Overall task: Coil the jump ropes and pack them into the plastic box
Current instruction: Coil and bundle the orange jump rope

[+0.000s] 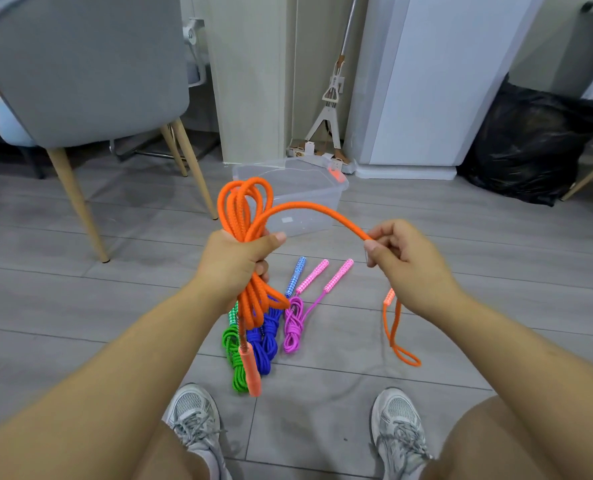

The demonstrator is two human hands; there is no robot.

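Chair [80, 71]: grey, wooden legs, up-left of the left hand.
Mop [329, 109]: upright against the wall, beyond both hands.
Black bag [530, 143]: far right, beyond the right hand.
Sneakers [399, 434]: grey-white, below both hands.

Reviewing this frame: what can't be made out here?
Head view only:
- Green rope: partly hidden behind the orange rope and left hand.
- Plastic box: contents unclear; the orange loops cover its front.
- Orange rope inside the right hand: hidden by fingers.

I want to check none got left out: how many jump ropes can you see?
4: the orange rope held in both hands, and the green rope, blue rope and pink rope bundled on the floor. More may be hidden.
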